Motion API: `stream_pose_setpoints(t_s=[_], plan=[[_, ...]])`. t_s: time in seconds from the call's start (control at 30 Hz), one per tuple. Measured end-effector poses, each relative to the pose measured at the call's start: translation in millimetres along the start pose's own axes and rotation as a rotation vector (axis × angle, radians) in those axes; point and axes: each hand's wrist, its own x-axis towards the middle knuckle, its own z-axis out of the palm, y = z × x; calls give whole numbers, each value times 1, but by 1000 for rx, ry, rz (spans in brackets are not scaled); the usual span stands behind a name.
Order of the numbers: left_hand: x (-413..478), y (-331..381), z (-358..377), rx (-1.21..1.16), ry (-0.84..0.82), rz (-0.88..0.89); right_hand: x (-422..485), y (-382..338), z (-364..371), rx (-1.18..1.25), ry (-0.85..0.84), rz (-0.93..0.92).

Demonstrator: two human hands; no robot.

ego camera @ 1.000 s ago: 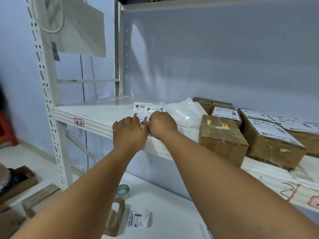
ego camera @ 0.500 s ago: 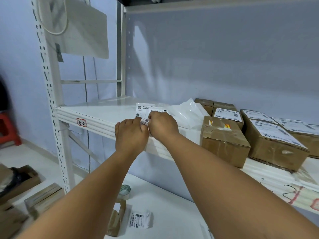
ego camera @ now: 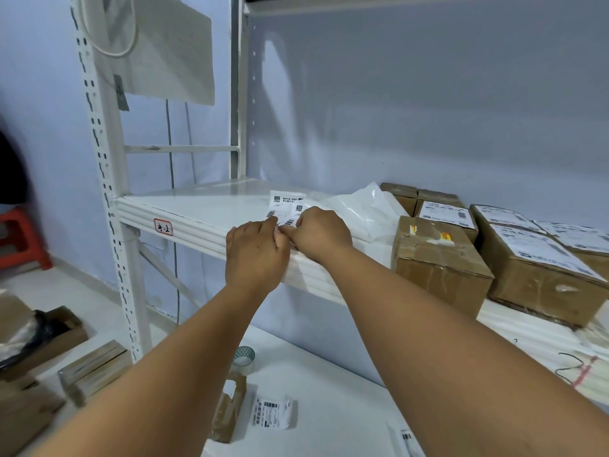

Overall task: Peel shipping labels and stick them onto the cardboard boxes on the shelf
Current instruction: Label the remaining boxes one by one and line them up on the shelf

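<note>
Peeling looks to be the step: the shipping labels [ego camera: 286, 202] lie on the shelf [ego camera: 197, 215] near its front edge, well left of the labelled boxes [ego camera: 527, 282]. The left hand [ego camera: 255, 255] and right hand [ego camera: 321, 233] meet at their near corner, fingers [ego camera: 265, 225] curled in and apparently pinching paper, though knuckles hide the contact. Better to pin the backing with one hand and lift the sticker slowly at a low angle, lest it curl or tear. The nearest cardboard box [ego camera: 438, 262], its top without a shipping label, sits to the right beside a white plastic bag [ego camera: 359, 207].
</note>
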Motion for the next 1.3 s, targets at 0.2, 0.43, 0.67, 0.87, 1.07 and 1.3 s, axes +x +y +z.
stream_pose_setpoints(t_s=[0.2,0.43,0.67,0.87,1.07,1.3], plan=[[-1,0,0,8,0,-2,-2,-4,1,-46,29,-94],[-4,-1,-4,-8,22,46,-5,-3,-2,34,74,-69],[-2,-1,-5,-55,34,54,-5,-1,-6,199,125,19],[-2,-1,-4,-91,62,36,-8,-3,-11,295,283,62],[-1,0,-14,-47,-6,99,-12,-4,-22,464,571,158],[3,-4,-13,76,-220,-19,-16,-18,-48,717,645,182]])
